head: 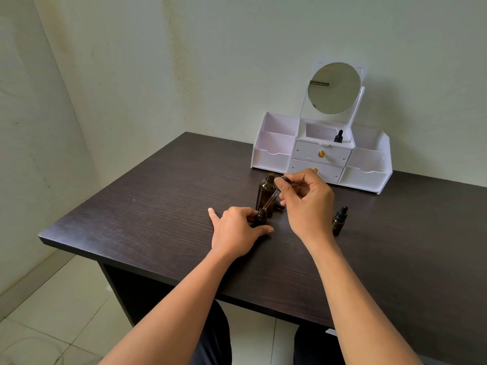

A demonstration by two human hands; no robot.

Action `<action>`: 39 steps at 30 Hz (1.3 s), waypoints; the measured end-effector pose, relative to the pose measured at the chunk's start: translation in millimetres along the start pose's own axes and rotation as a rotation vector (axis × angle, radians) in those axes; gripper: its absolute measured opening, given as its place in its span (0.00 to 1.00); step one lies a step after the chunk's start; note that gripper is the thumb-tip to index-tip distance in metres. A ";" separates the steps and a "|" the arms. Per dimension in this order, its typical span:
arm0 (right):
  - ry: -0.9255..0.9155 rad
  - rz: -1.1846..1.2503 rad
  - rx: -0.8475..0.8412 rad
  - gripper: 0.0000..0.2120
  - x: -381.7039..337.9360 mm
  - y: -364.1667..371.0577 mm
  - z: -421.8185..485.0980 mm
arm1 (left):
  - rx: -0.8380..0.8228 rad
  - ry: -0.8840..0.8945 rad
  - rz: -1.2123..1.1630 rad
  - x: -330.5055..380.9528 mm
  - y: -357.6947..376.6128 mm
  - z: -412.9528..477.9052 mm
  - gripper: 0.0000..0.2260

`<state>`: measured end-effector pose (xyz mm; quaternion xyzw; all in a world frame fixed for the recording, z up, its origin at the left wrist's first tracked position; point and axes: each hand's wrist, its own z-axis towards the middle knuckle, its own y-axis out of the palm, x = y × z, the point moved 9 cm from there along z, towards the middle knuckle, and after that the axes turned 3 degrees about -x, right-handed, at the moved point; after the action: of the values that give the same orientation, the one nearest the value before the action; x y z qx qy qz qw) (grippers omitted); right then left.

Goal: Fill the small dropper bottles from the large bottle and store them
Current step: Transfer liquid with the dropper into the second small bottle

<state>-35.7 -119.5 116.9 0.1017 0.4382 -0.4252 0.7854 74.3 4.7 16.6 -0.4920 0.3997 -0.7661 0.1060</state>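
Left hand (237, 229): low on the dark table (158, 206), with the forearm reaching in from the lower left. The thumb and curled fingers wrap the small bottle (261, 217) and hold it upright on the tabletop. One finger stretches out straight to the left, apart from the rest.

Right hand (308, 201): raised above the table with the wrist bent and the back of the hand toward the camera. The fingertips are bunched and pinch the dropper (271, 198) at its black bulb.

Dropper: the glass tube slants down and to the left. Its tip is at the open mouth of the small bottle. Whether the tip is inside cannot be told.

Big bottle (264, 189): brown, uncapped and upright. It stands just behind the small bottle, with the dropper crossing in front of it.

Capped bottle (340, 221): small and brown with a black dropper top. It stands alone on the table to the right of the right wrist, touched by neither hand.

Organizer (271, 159): a white organizer at the back of the table against the wall. It has open bins at both sides, two drawers (321, 154) with gold knobs in the middle and a round mirror (334, 88) above.

Stored bottle (338, 137): one black-topped dropper bottle stands in the organizer's centre top compartment, at its right end, below the mirror.
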 end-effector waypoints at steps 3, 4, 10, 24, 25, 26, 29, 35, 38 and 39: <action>0.005 0.001 -0.006 0.08 2.6 0.8 0.5 | -0.003 0.001 -0.004 -0.2 -0.5 -0.2 0.17; 0.005 0.007 -0.008 0.08 3.3 1.1 0.1 | -0.003 0.000 -0.006 -0.1 -0.6 -0.2 0.17; -0.019 -0.027 -0.006 0.09 0.3 1.6 -0.4 | -0.001 -0.009 0.001 -0.2 -0.1 1.1 0.17; -0.061 0.029 0.094 0.09 -10.8 -14.6 13.3 | -0.005 -0.022 -0.022 0.5 -2.4 -2.8 0.17; -0.078 0.034 0.121 0.09 -14.6 -17.6 18.0 | -0.005 -0.024 -0.024 0.9 -2.7 -3.1 0.17; -0.092 0.041 0.148 0.09 -18.2 -20.2 22.7 | -0.006 -0.025 -0.023 1.4 -3.0 -3.6 0.17; -0.123 0.058 0.196 0.08 -24.1 -23.1 34.6 | -0.013 -0.029 -0.025 2.0 -2.7 -3.6 0.17; -0.144 0.038 0.166 0.08 -21.0 -14.7 44.3 | -0.008 -0.024 -0.021 1.7 -3.6 -3.8 0.18; -0.158 0.020 0.159 0.08 -20.7 -14.0 47.9 | -0.008 -0.022 -0.022 1.8 -4.1 -3.4 0.18; -0.164 0.017 0.157 0.08 -21.1 -14.1 49.2 | -0.011 -0.023 -0.023 1.8 -3.8 -3.2 0.18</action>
<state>-22.1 -142.2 165.5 0.1315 0.3371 -0.4584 0.8118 71.6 7.8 19.9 -0.5057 0.3970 -0.7594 0.0992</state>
